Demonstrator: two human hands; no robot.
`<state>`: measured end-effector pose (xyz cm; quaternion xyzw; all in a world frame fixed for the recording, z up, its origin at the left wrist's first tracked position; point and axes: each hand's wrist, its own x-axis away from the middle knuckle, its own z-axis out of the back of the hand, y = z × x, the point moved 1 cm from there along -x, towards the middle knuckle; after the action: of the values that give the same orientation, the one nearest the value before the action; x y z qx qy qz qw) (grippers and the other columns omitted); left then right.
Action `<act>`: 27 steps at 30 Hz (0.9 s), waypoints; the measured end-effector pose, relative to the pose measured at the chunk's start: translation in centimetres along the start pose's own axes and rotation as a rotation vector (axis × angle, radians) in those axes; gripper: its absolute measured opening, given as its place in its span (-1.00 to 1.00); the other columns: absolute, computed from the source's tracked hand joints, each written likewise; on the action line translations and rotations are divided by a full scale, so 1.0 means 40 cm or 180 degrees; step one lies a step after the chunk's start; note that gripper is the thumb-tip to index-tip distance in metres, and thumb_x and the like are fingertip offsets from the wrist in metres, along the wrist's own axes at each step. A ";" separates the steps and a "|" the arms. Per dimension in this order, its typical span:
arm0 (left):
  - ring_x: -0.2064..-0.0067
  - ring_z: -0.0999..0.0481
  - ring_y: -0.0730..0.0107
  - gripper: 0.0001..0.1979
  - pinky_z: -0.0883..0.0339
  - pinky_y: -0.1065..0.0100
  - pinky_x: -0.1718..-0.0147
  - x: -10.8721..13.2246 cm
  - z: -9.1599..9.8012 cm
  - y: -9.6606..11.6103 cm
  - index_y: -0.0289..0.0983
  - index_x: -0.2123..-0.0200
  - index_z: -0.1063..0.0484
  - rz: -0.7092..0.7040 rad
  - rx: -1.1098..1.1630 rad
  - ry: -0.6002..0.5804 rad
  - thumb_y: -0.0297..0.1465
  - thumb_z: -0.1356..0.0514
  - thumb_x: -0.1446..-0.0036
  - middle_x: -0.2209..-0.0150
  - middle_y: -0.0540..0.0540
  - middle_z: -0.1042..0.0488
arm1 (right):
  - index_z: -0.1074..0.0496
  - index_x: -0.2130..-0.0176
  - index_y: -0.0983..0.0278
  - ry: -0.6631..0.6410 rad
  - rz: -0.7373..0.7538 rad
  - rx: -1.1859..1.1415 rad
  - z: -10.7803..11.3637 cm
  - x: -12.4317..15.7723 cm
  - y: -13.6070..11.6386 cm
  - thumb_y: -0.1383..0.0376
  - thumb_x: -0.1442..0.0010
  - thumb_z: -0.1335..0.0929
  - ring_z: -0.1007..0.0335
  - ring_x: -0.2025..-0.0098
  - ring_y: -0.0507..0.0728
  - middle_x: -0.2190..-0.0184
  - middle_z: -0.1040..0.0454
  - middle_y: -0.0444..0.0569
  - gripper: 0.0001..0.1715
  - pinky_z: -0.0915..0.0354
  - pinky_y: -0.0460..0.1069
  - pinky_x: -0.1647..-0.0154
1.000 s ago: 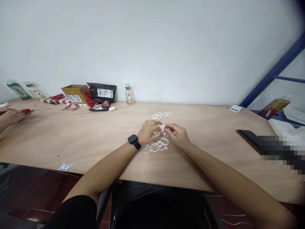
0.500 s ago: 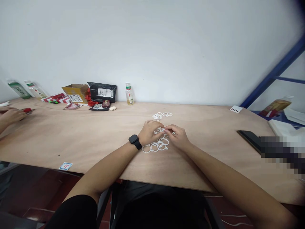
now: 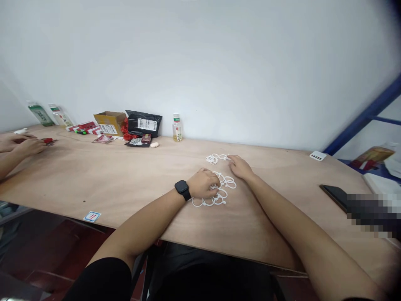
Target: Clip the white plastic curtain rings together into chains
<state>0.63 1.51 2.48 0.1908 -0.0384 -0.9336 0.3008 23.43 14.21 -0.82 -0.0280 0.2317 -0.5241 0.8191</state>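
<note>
Several white cable ties, closed into loops, lie linked together as a chain [image 3: 204,203] on the table in front of me. My left hand [image 3: 203,184], with a black watch on its wrist, is closed with its fingers curled over the upper part of this chain; its grip is partly hidden. Farther back lies a smaller group of looped white cable ties [image 3: 212,159]. My right hand [image 3: 240,166] is at the right end of that group, thumb and fingertips pinched on the outermost looped cable tie [image 3: 223,156].
Along the wall stand a drink bottle [image 3: 177,127], a black mailing bag [image 3: 143,123] and an open cardboard box [image 3: 110,123]. Another person's hands [image 3: 29,146] work at the far left. A dark phone-like slab [image 3: 335,194] and a white multi-port block [image 3: 318,156] are at right.
My right hand has left the chain and moved back to the smaller group of cable ties. The left hand has stayed at the chain. The whole view has shifted slightly.
</note>
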 end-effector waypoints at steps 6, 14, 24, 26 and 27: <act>0.10 -0.51 0.31 -0.74 -0.11 0.24 -0.04 0.001 0.000 -0.002 -0.21 0.21 -0.49 0.0029 -0.0082 -0.0006 -0.19 -0.12 -0.19 0.21 -0.05 -0.58 | -0.28 -0.20 0.22 -0.0610 -0.0117 0.0594 -0.027 -0.036 0.006 0.36 -0.27 -0.19 -0.32 -0.12 0.24 -0.16 -0.36 0.09 -0.48 -0.26 0.08 -0.07; 0.15 -0.52 0.32 -0.71 -0.11 0.23 -0.02 -0.001 -0.004 -0.006 -0.21 0.24 -0.52 0.0187 -0.0139 0.0062 -0.17 -0.09 -0.22 0.26 -0.06 -0.60 | -0.37 -0.08 0.29 -0.0361 -0.0063 0.0276 0.009 0.056 -0.022 0.36 -0.26 -0.20 -0.40 0.04 0.21 0.06 -0.49 0.10 -0.58 -0.28 0.05 0.03; 0.11 -0.52 0.28 -0.67 -0.14 0.25 0.04 -0.001 -0.007 -0.006 -0.20 0.21 -0.52 0.0147 -0.0185 -0.0032 -0.10 -0.12 -0.20 0.22 -0.06 -0.59 | -0.28 -0.16 0.26 0.0261 -0.0172 -0.0600 0.005 0.112 -0.009 0.35 -0.24 -0.18 -0.38 0.10 0.20 0.19 -0.46 0.06 -0.49 -0.30 0.13 -0.01; 0.11 -0.51 0.28 -0.69 -0.14 0.24 0.04 -0.001 -0.008 -0.008 -0.20 0.22 -0.52 0.0161 -0.0201 -0.0046 -0.12 -0.13 -0.20 0.21 -0.05 -0.59 | -0.32 -0.13 0.26 0.0298 -0.0122 -0.0735 0.000 0.110 -0.010 0.33 -0.23 -0.19 -0.38 0.11 0.20 0.20 -0.46 0.06 -0.52 -0.31 0.14 -0.01; 0.11 -0.51 0.29 -0.70 -0.14 0.24 0.03 -0.001 -0.007 -0.008 -0.20 0.23 -0.53 0.0180 -0.0208 -0.0045 -0.13 -0.13 -0.21 0.21 -0.05 -0.59 | -0.34 -0.12 0.25 0.0316 -0.0098 -0.0824 -0.003 0.110 -0.012 0.32 -0.23 -0.19 -0.39 0.13 0.20 0.20 -0.46 0.05 -0.53 -0.31 0.14 0.00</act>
<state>0.60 1.81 2.17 0.1732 -0.0154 -0.9268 0.3328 24.49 10.19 -2.34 -0.1110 0.3371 -0.5030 0.7880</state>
